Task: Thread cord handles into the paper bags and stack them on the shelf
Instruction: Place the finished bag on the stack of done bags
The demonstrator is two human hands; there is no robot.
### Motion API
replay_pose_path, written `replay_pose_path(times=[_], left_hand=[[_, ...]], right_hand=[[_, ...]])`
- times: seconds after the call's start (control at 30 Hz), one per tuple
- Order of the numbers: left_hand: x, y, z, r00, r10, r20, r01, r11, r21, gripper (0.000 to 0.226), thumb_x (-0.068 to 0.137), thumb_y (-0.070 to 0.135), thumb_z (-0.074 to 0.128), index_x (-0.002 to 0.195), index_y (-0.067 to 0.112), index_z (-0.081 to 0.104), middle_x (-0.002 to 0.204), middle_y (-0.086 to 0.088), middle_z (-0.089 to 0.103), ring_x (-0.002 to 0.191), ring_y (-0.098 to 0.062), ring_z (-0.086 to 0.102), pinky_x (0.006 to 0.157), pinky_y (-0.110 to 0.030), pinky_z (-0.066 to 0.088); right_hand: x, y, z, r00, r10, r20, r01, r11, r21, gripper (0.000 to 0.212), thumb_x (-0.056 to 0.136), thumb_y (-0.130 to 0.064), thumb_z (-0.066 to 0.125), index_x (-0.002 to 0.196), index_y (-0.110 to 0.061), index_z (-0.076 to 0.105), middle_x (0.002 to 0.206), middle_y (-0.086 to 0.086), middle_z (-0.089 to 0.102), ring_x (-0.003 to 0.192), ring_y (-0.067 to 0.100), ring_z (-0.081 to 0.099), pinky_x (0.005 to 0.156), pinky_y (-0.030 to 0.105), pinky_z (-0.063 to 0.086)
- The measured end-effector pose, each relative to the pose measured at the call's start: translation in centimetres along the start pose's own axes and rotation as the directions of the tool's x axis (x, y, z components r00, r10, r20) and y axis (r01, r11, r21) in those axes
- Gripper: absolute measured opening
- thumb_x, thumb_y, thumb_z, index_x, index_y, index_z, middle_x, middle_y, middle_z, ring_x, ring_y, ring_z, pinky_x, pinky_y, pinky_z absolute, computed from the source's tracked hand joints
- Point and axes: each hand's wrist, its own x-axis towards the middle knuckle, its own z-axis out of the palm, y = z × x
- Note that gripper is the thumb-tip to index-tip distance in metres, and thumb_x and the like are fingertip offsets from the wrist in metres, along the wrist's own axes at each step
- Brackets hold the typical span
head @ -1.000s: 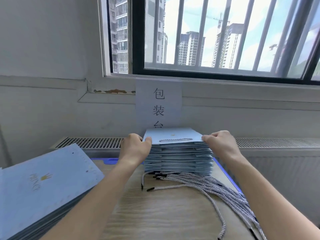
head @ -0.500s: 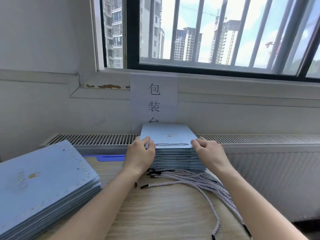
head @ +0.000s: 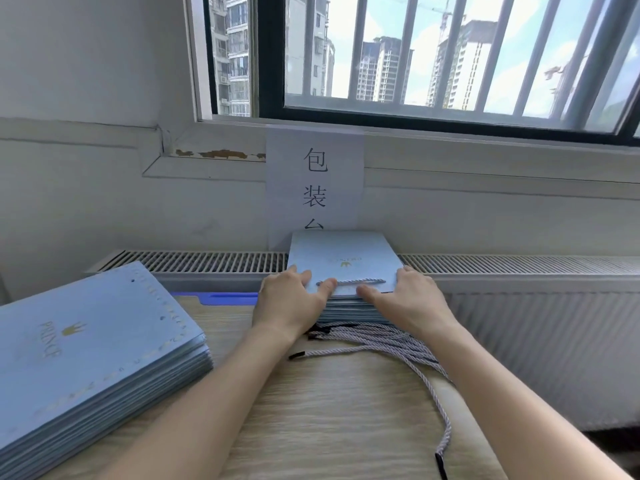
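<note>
Head view, frame centre: observed left hand (head: 289, 303) and right hand (head: 412, 299) flat, fingers loosely straight, pressing top paper bag (head: 346, 251).

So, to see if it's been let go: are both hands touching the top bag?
Touching. The head view shows the left hand and right hand resting on the top bag, thumbs by its cord handle.

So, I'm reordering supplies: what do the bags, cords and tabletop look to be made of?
Bags: matte pale-blue paper or thin card, judging by the crisp flat folds and gold print. Cords: twisted grey-white textile, the strands showing; dark tips, possibly plastic. Tabletop: light wood grain, smooth, likely laminate rather than solid wood.
</note>
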Motion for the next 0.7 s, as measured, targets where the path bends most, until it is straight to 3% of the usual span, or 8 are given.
replay_pose_path(times=[0.23,0.3,0.4,0.5,0.63,0.7], left_hand=[[-0.1,0.5,0.1,1.0,0.015,-0.017,-0.015,1.0,-0.003,0.06,0.099,0.056,0.042,0.137,0.012,0.056,0.157,-0.01,0.035,0.143,-0.032,0.032,0.115,-0.038,0.025],[-0.3,0.6,0.2,1.0,0.007,-0.016,-0.007,1.0,0.0,0.058,0.099,0.054,0.043,0.136,0.011,0.057,0.157,-0.011,0.035,0.142,-0.032,0.033,0.114,-0.037,0.026],[-0.3,0.8,0.0,1.0,0.011,0.015,-0.012,0.999,0.053,0.056,0.1,0.052,0.043,0.133,0.009,0.058,0.154,-0.013,0.039,0.139,-0.031,0.037,0.112,-0.034,0.026],[-0.2,0.5,-0.1,0.998,0.009,0.054,-0.013,0.998,0.057,0.059,0.1,0.053,0.044,0.137,0.009,0.056,0.152,-0.011,0.041,0.139,-0.031,0.036,0.112,-0.035,0.026],[-0.2,-0.4,0.1,0.999,0.036,0.024,-0.035,0.999,-0.021,0.053,0.102,0.05,0.039,0.136,0.014,0.058,0.155,-0.01,0.039,0.143,-0.03,0.033,0.115,-0.038,0.025],[-0.2,-0.5,0.2,0.998,0.057,-0.004,-0.058,0.996,-0.066,0.044,0.106,0.037,0.034,0.126,0.012,0.065,0.154,-0.013,0.04,0.145,-0.027,0.031,0.115,-0.033,0.023]], right_hand=[[0.1,-0.7,-0.7,0.994,0.113,0.013,-0.113,0.991,0.066,0.062,0.085,-0.069,0.056,0.091,-0.008,0.055,0.094,0.006,0.059,0.088,0.024,0.051,0.069,0.034,0.038],[-0.1,-1.0,-0.6,0.989,0.149,0.002,-0.149,0.987,0.061,0.067,0.081,-0.074,0.057,0.098,-0.008,0.056,0.096,0.005,0.058,0.091,0.024,0.053,0.07,0.033,0.038],[-0.5,-1.2,0.0,0.987,0.162,-0.024,-0.161,0.987,0.027,0.077,0.08,-0.074,0.06,0.116,-0.006,0.057,0.116,0.008,0.06,0.11,0.028,0.055,0.072,0.032,0.037],[-0.8,-1.2,0.2,0.989,0.144,-0.029,-0.144,0.99,0.009,0.077,0.08,-0.074,0.061,0.116,-0.006,0.058,0.118,0.007,0.058,0.11,0.028,0.055,0.07,0.033,0.037],[-0.3,-0.7,0.1,0.991,0.128,-0.03,-0.127,0.992,0.024,0.072,0.083,-0.074,0.054,0.106,-0.006,0.058,0.103,0.007,0.059,0.103,0.029,0.054,0.068,0.034,0.035],[0.0,0.0,0.0,0.993,0.114,-0.012,-0.113,0.992,0.06,0.061,0.085,-0.071,0.054,0.086,-0.011,0.053,0.091,0.006,0.06,0.095,0.029,0.055,0.066,0.036,0.035]])
